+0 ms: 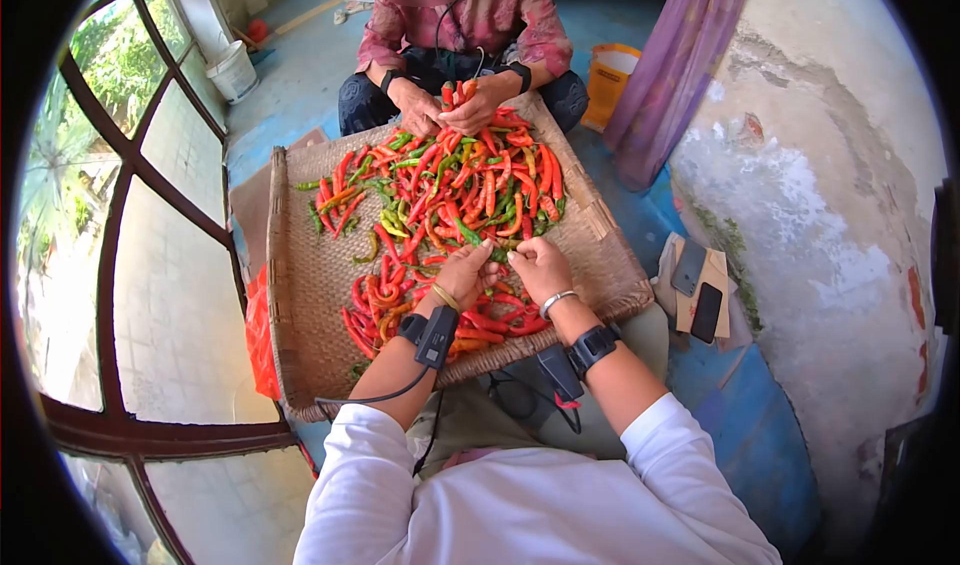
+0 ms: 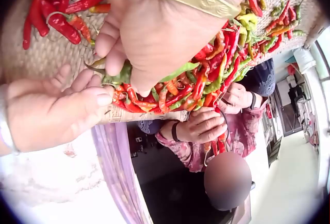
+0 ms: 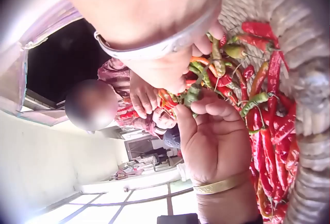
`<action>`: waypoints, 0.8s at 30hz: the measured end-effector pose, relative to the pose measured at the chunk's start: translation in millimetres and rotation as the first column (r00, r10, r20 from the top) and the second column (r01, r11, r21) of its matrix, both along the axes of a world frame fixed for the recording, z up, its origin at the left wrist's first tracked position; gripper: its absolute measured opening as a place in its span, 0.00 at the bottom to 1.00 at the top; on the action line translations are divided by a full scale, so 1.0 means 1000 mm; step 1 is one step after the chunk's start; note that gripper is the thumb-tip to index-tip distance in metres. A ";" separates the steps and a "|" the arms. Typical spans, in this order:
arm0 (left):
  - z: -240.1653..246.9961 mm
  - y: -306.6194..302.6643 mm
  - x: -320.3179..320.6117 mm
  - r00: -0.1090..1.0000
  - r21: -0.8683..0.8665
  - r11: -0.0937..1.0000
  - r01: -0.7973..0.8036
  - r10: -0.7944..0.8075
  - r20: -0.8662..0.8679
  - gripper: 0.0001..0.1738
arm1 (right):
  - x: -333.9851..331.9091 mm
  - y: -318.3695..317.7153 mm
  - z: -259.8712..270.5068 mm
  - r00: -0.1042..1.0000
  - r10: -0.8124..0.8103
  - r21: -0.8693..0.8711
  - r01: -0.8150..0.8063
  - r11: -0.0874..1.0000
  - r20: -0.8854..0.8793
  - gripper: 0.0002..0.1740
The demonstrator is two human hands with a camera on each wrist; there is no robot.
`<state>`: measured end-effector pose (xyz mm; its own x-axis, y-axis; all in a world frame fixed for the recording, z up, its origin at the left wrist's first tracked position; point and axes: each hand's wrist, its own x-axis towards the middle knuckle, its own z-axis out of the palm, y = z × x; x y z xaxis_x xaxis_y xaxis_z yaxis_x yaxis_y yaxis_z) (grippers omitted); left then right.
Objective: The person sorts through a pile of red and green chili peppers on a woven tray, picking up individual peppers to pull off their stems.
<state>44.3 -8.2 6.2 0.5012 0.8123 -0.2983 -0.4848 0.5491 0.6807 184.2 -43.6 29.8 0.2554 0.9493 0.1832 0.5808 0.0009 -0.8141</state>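
The left hand [image 1: 466, 273], with a gold bangle, pinches a dark green pepper [image 3: 193, 94] between thumb and fingers, low over the pile. Close by on its right, the right hand [image 1: 541, 270], wearing a silver bangle, has its thumb and fingertips drawn together at the end of the same pepper. In the left wrist view the green pepper [image 2: 124, 75] shows between both hands, partly covered by fingers. Red, orange and green peppers [image 1: 440, 180] lie beneath and beyond the hands on a woven tray [image 1: 310, 340].
Across the tray, a person in a patterned red shirt [image 1: 485, 15] holds several red peppers [image 1: 458, 93] in both hands. Two phones [image 1: 706, 312] lie on cardboard at the right. A yellow bucket [image 1: 606, 85] stands behind; a red bag [image 1: 262, 335] touches the tray's left side.
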 end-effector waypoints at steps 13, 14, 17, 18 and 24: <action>0.032 0.021 -0.023 0.914 0.052 0.925 -0.377 0.362 0.182 0.15 | -0.002 -0.008 0.012 0.849 0.076 -0.197 -0.207 0.958 -0.522 0.11; 0.037 0.025 -0.027 0.900 0.050 0.906 -0.420 0.409 0.150 0.17 | -0.001 -0.006 0.009 0.846 0.067 -0.208 -0.205 0.956 -0.528 0.11; 0.013 0.028 -0.035 0.923 0.238 0.906 -0.350 0.377 -0.075 0.20 | -0.001 -0.005 0.007 0.880 0.058 -0.247 -0.194 0.949 -0.471 0.10; -0.005 0.026 -0.030 0.792 0.519 0.854 -0.042 0.345 -0.504 0.18 | -0.001 -0.005 0.005 0.880 0.059 -0.245 -0.195 0.950 -0.471 0.10; 0.004 0.005 -0.017 0.019 0.284 0.524 0.803 0.454 -0.891 0.14 | 0.001 -0.006 -0.005 0.970 0.141 -0.297 -0.196 0.934 -0.200 0.10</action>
